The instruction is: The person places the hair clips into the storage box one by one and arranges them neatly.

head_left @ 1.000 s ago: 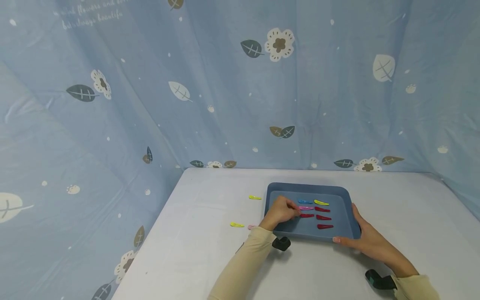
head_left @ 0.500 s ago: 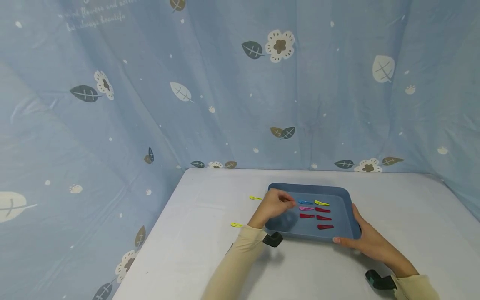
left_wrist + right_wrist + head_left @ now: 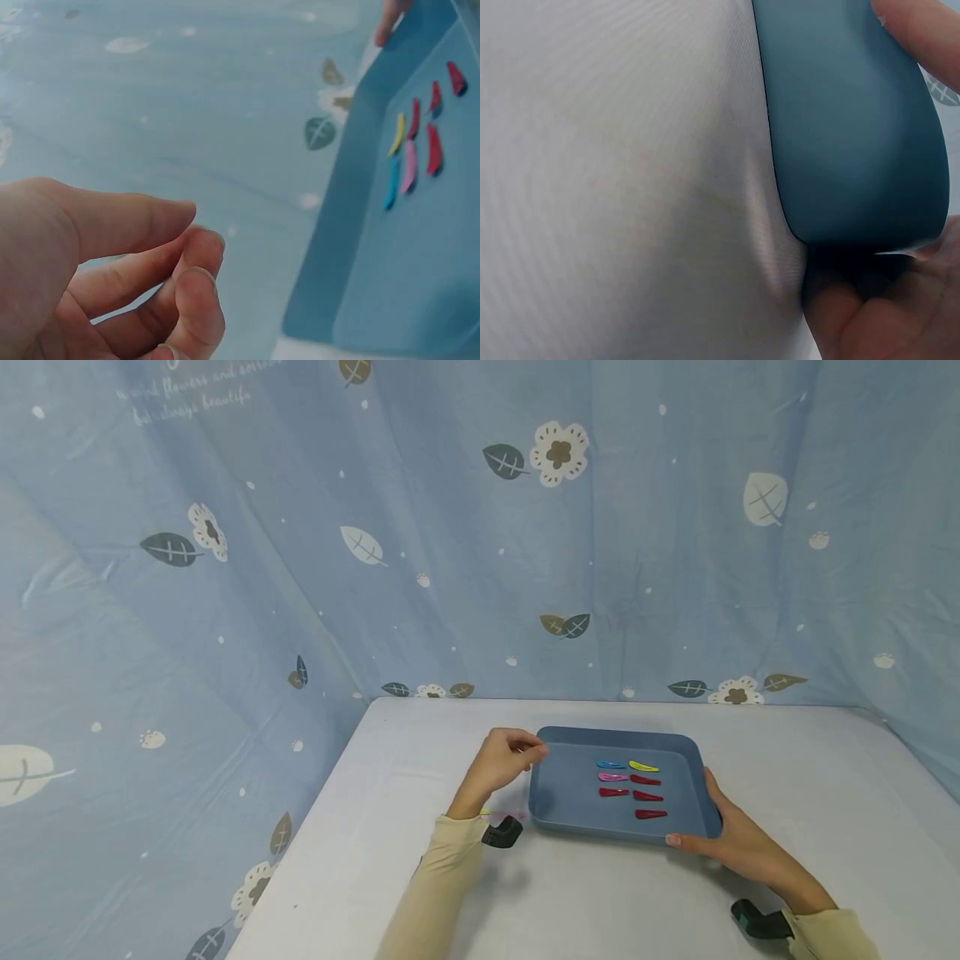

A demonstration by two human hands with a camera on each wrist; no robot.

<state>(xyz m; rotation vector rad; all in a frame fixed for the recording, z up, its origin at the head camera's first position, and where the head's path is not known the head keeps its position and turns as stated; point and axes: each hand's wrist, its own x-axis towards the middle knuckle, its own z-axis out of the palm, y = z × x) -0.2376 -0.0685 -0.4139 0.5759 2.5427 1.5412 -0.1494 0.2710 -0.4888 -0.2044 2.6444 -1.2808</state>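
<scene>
Just off the left rim of a blue tray [image 3: 566, 793], my left hand [image 3: 501, 762] is raised above the table. Its fingers are loosely bent, thumb near the fingertips, and nothing shows between them in the left wrist view. Inside the tray lie snap hair clips in two columns: a blue clip [image 3: 611, 764], a yellow clip [image 3: 643, 767], a pink clip [image 3: 612, 777] and several red clips [image 3: 647, 796]. My right hand [image 3: 742, 839] grips the tray's front right corner, thumb on the front side and fingers along the right side.
On the white table [image 3: 405, 768], left of the tray, a yellow clip [image 3: 484, 812] and something pink lie mostly hidden behind the left wrist. A blue patterned curtain [image 3: 480, 568] hangs along the table's back and left.
My left hand has moved left from the red clip in the tray's left column, across the tray and past its left rim. The right hand and the tray have stayed put.
</scene>
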